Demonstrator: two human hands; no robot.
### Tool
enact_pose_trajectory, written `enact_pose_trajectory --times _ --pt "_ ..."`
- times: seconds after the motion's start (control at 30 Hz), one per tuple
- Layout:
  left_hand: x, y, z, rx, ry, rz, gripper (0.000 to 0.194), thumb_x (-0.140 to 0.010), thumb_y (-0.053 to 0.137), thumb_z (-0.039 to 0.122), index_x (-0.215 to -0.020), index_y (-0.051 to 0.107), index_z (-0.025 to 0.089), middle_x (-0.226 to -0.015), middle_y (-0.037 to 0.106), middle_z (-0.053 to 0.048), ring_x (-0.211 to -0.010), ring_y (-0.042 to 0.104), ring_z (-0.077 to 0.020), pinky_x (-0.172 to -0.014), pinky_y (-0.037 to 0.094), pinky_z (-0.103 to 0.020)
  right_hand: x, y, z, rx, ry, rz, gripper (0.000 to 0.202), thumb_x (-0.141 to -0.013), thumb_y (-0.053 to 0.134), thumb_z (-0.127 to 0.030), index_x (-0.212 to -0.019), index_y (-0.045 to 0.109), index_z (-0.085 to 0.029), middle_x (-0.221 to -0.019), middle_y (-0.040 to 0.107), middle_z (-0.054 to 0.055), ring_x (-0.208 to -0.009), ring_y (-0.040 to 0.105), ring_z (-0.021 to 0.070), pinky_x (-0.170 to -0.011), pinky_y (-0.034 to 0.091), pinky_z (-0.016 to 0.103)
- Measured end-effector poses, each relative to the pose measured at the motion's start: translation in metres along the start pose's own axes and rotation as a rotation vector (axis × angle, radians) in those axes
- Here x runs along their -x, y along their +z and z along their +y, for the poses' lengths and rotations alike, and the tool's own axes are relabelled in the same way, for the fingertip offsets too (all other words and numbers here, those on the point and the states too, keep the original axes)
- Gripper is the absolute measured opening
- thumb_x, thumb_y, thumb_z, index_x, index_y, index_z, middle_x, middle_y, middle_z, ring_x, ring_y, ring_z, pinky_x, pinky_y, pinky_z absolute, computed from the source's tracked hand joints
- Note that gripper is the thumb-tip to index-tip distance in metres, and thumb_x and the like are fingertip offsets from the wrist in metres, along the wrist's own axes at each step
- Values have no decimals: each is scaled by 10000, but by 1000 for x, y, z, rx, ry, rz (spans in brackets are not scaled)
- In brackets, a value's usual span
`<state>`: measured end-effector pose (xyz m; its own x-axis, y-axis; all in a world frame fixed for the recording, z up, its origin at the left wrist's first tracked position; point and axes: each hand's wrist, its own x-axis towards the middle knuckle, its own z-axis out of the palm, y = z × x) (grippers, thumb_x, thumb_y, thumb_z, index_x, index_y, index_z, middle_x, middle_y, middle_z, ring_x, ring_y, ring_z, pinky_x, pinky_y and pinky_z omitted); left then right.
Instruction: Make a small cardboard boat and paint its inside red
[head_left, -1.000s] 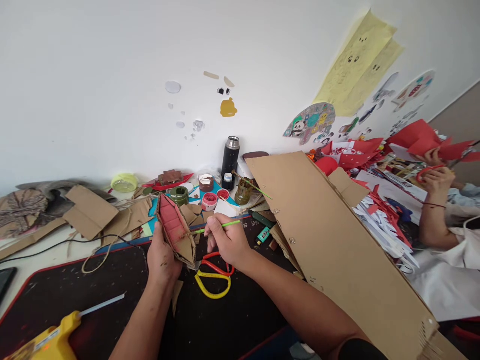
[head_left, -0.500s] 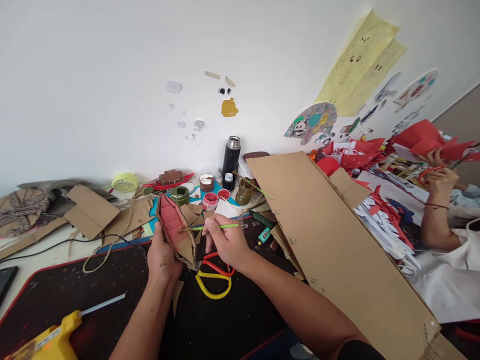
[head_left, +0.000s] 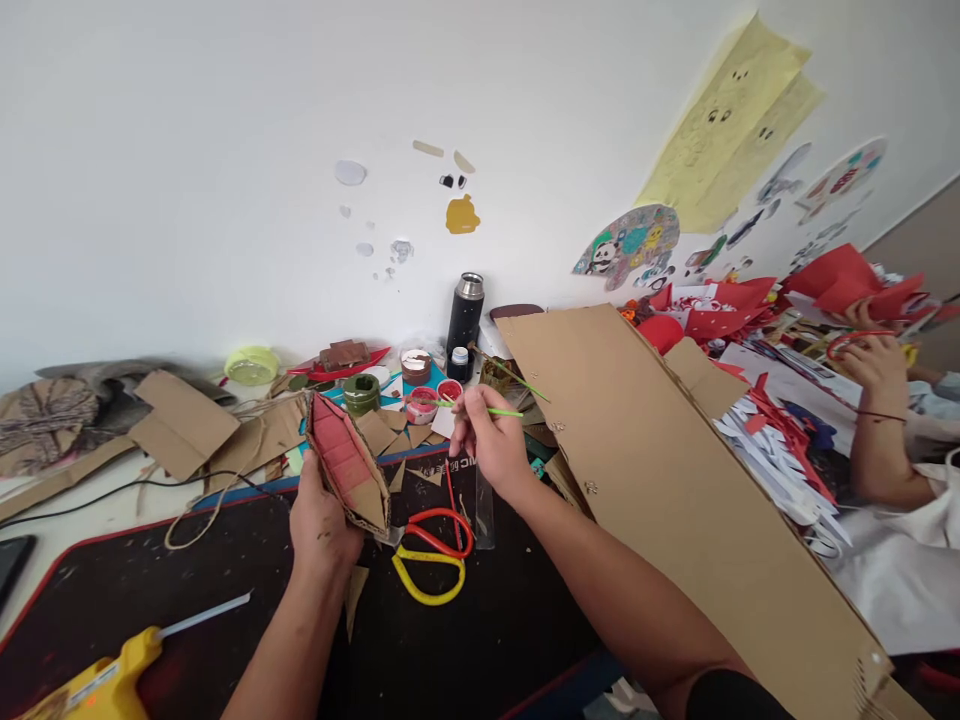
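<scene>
My left hand (head_left: pixel 322 520) grips a small boat-shaped cardboard piece (head_left: pixel 346 455) by its lower left side. Its inside is painted pinkish red, with bare brown cardboard at the near end. Pinched in my right hand (head_left: pixel 487 440) is a thin green paintbrush (head_left: pixel 504 412), held level with its tip pointing left, over the jars. Close to that tip are a pink paint jar (head_left: pixel 421 405) and a small red paint pot (head_left: pixel 449 391). Scissors (head_left: pixel 431 560) with one red and one yellow handle lie on the black mat, between my hands.
A yellow glue gun (head_left: pixel 112 675) lies at the lower left. Behind the hands stand a green jar (head_left: pixel 361 394), a brown-rimmed jar (head_left: pixel 415 367) and a black flask (head_left: pixel 466 315). A large cardboard sheet (head_left: pixel 675 500) slants across the right. Beyond it, another person's hand (head_left: pixel 874 360) holds scissors.
My right hand has moved up and right with the brush, away from the cardboard piece to the paint jars. My left hand still holds the piece, shifted slightly left.
</scene>
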<state>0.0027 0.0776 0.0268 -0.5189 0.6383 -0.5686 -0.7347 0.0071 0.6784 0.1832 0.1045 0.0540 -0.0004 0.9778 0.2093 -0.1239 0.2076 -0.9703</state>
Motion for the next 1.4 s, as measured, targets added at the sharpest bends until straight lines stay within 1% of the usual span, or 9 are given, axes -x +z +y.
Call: enact_pose_trajectory --times 0.2,0.33,0.5,0.73,0.83,1.1,1.2,1.3,1.4 --pt "13 10 4 -9 -40 18 235 -1080 616 304 -1153 781 154 -926 765 -28 -774 716 -125 -757 620 -208 -31 -18 8 201 -56 -11 500 -1040 587 -715 -919 626 -231 -534 607 -57 -459 561 129 -508 411 236" --pt "19 14 8 -18 -72 22 273 -1100 574 299 -1120 795 140 -929 777 -39 -803 734 -134 -716 609 -180 -43 -21 12 397 -128 5 495 -1123 479 -627 -916 673 -221 -532 609 -46 -500 606 142 -596 462 256" --pt "19 15 7 -56 -42 77 249 -1080 623 306 -1207 784 165 -949 779 -20 -770 715 -126 -714 616 -194 -54 -21 18 509 -164 -34 464 -1159 445 -543 -904 662 -223 -568 622 -49 -520 644 139 -651 481 253" --pt "8 7 -3 -103 -48 -50 334 -1092 583 360 -1323 768 205 -1057 813 -69 -1006 783 -214 -885 636 -273 -63 -15 39 727 -84 -134 345 -1175 483 -391 -932 662 -223 -587 636 -49 -555 673 153 -653 441 242" --pt "2 2 -8 -110 -52 -91 337 -1079 609 393 -1326 772 232 -1073 814 -74 -1059 784 -230 -890 638 -286 -64 -12 43 802 -60 -162 316 -1180 480 -358 -967 671 -224 -570 636 -48 -584 676 170 -670 437 244" --pt "17 11 0 -78 -101 -11 398 -1092 598 347 -1425 724 169 -1091 815 -89 -917 785 -180 -773 639 -238 -64 -13 32 888 -99 -169 340 -1196 456 -350 -1003 697 -206 -634 681 -19 -657 708 181 -708 426 247" --pt "22 15 3 -90 -80 29 422 -1091 606 314 -1469 688 143 -1050 815 -88 -858 783 -163 -725 625 -205 -62 -10 30 990 -100 -225 313 -1188 483 -347 -1017 702 -204 -680 707 4 -728 722 202 -708 403 259" --pt "22 15 3 -83 -71 18 401 -1092 609 323 -1433 711 138 -1035 814 -84 -829 779 -156 -775 639 -224 -61 -9 31 1031 -121 -246 323 -1183 499 -371 -1003 706 -201 -706 721 20 -778 730 216 -716 400 266" --pt "20 13 2 -72 -75 -6 366 -1101 586 326 -1378 745 148 -1046 817 -78 -814 776 -150 -838 651 -257 -63 -13 31 907 -114 -181 344 -1185 482 -385 -1000 710 -205 -669 705 3 -700 719 195 -711 433 257"
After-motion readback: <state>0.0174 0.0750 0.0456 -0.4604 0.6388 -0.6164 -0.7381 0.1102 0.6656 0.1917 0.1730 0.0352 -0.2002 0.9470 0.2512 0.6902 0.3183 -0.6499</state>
